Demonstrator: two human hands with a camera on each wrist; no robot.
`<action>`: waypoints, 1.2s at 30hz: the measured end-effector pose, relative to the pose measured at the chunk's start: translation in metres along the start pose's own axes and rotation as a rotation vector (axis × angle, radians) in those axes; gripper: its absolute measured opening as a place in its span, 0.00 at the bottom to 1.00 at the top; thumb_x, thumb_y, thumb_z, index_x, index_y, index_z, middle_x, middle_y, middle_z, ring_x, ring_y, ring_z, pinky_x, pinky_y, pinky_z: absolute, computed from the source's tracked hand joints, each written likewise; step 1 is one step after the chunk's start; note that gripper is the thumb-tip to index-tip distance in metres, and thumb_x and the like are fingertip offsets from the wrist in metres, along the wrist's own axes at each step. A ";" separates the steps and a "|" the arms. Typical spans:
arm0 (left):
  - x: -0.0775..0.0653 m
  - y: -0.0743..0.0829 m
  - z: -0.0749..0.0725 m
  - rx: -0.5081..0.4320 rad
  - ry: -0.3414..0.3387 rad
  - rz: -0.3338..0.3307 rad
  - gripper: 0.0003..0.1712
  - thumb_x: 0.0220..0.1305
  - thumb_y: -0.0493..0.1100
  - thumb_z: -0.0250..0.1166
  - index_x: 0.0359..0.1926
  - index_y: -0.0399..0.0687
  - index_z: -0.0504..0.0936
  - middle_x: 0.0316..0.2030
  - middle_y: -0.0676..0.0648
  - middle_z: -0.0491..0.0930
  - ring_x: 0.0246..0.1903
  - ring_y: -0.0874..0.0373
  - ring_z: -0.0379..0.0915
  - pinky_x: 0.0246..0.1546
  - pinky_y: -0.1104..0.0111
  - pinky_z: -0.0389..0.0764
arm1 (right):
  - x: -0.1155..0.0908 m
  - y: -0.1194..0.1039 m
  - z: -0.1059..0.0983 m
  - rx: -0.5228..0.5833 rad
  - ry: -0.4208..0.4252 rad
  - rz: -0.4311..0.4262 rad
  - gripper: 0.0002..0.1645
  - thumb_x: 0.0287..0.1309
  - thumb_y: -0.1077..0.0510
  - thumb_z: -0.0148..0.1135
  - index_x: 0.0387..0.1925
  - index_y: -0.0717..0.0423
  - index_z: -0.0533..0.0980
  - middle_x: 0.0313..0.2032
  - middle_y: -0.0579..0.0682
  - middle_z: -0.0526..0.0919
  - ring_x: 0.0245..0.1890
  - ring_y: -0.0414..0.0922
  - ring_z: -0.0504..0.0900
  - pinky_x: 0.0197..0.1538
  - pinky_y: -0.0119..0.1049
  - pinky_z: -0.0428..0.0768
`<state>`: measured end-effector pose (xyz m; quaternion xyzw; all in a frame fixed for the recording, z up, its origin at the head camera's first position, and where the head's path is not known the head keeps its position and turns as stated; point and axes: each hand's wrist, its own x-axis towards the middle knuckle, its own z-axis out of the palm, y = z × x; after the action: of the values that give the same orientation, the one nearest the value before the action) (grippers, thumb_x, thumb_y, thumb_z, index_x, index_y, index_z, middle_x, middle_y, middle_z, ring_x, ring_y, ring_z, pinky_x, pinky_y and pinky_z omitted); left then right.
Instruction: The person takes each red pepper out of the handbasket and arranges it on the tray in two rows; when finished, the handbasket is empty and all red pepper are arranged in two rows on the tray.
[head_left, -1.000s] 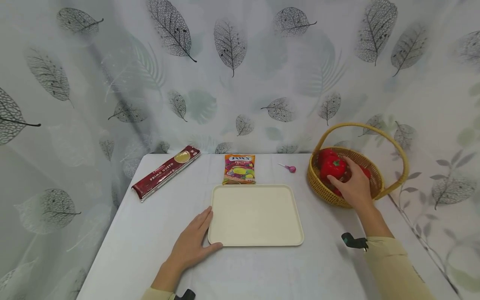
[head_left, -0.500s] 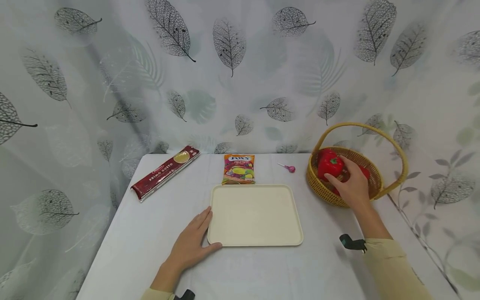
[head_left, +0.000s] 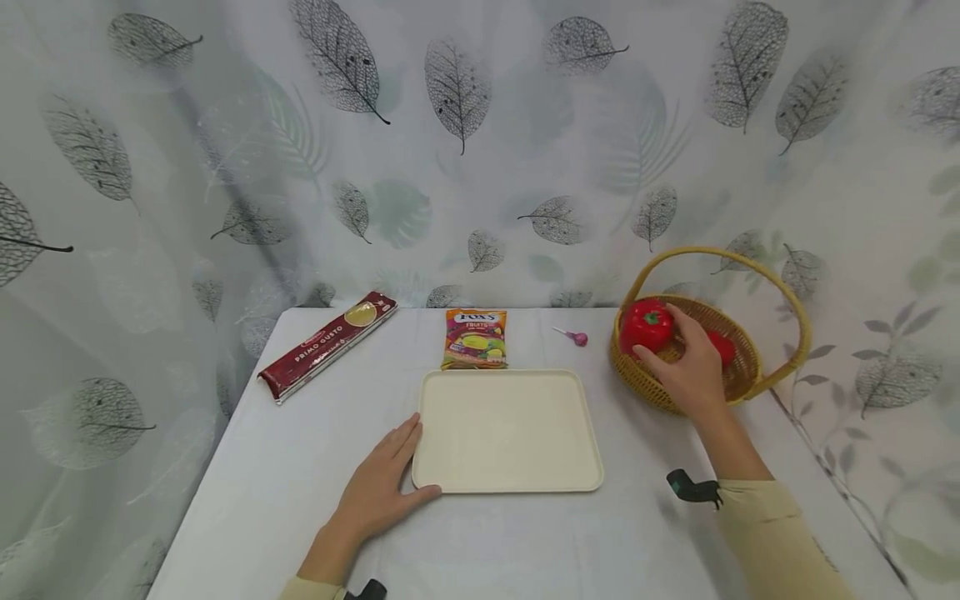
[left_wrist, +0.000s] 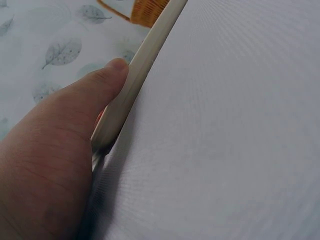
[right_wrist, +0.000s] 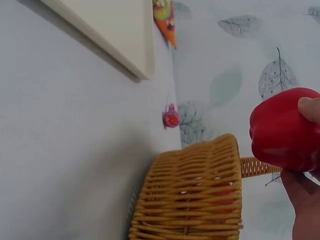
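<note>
My right hand grips a red bell pepper over the left side of a wicker basket with a tall handle. In the right wrist view the bell pepper is above the basket's rim, thumb and fingers on either side. More red peppers lie in the basket, partly hidden by my hand. At the cream tray my left hand rests with straight fingers along the left edge. Its thumb touches the tray's rim in the left wrist view.
Behind the tray lies an orange Fox's candy bag, and a pink lollipop is to its right. A long dark red Primo Gusto pack lies at the back left. A leaf-patterned curtain hangs behind the white table.
The right hand has lifted the bell pepper and shifted it left, towards the basket's left rim. My left hand stays at the tray's edge.
</note>
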<state>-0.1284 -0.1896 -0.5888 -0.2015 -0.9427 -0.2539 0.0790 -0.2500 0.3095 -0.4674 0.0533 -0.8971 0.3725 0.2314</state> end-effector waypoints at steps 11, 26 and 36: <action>0.002 0.002 -0.001 0.002 -0.007 0.003 0.63 0.63 0.75 0.71 0.85 0.42 0.61 0.85 0.50 0.56 0.81 0.45 0.57 0.79 0.51 0.64 | -0.003 -0.011 0.016 0.004 -0.010 -0.035 0.52 0.59 0.56 0.83 0.80 0.53 0.67 0.74 0.61 0.73 0.71 0.63 0.72 0.63 0.72 0.79; 0.002 0.002 0.000 0.019 0.042 0.026 0.63 0.62 0.75 0.72 0.83 0.40 0.64 0.83 0.48 0.60 0.79 0.43 0.61 0.75 0.48 0.69 | -0.009 -0.045 0.049 0.123 -0.070 -0.112 0.52 0.54 0.61 0.85 0.77 0.60 0.70 0.69 0.62 0.77 0.67 0.62 0.77 0.60 0.65 0.84; 0.000 0.001 0.000 0.000 0.031 0.011 0.63 0.61 0.74 0.73 0.83 0.41 0.64 0.84 0.48 0.59 0.79 0.42 0.61 0.76 0.47 0.68 | -0.015 -0.063 0.078 0.178 -0.163 -0.138 0.53 0.55 0.57 0.86 0.77 0.60 0.68 0.71 0.60 0.76 0.69 0.60 0.76 0.61 0.64 0.84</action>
<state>-0.1284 -0.1889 -0.5885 -0.2028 -0.9401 -0.2567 0.0952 -0.2491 0.2093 -0.4816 0.1652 -0.8707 0.4281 0.1771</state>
